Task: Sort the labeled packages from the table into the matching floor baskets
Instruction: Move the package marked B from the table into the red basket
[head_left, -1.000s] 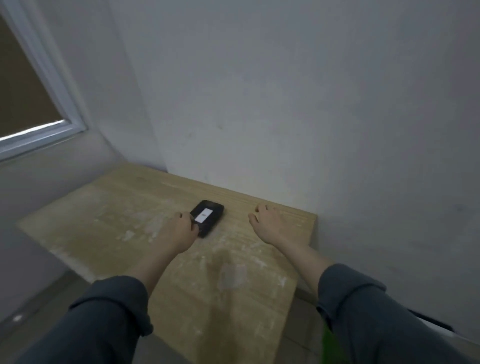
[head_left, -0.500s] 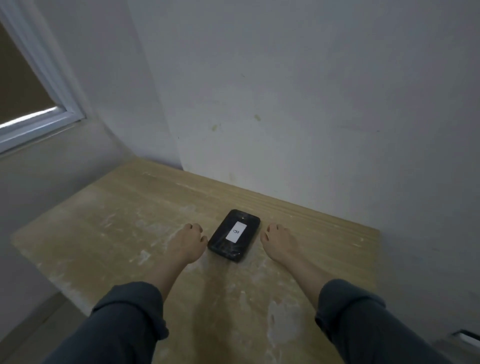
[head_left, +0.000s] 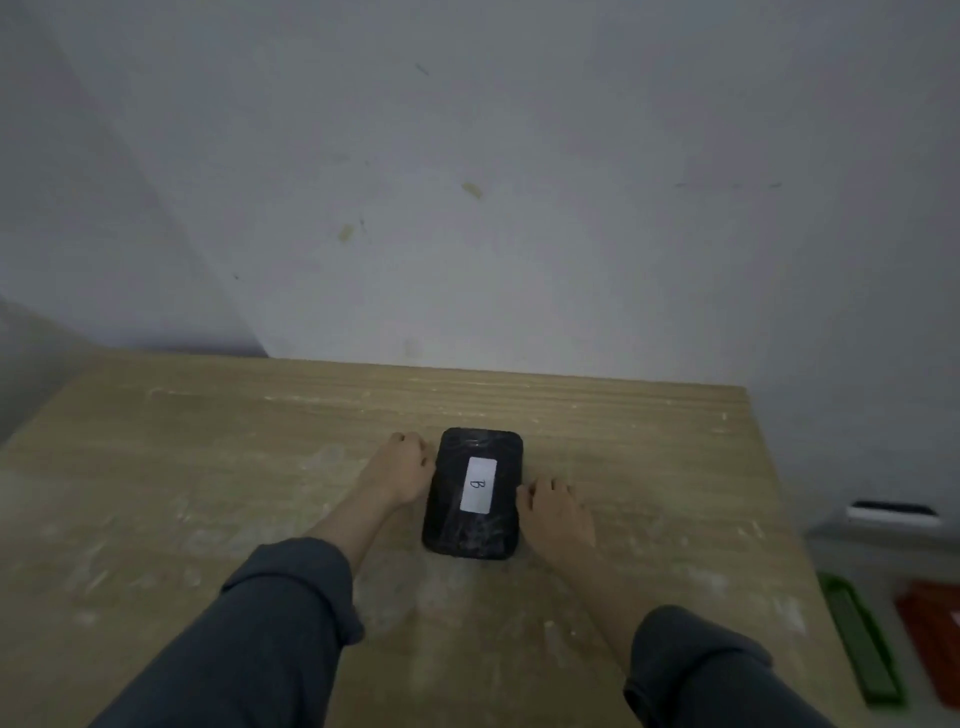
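The black package with a white "B" label lies flat on the table. The left hand and right hand touch its sides, fingers curled, not gripping.

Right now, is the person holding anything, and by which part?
Nothing is lifted. The black package lies flat on the table, with the left hand and right hand against its long sides.

One black package, one white label, two hands, one table, two floor baskets
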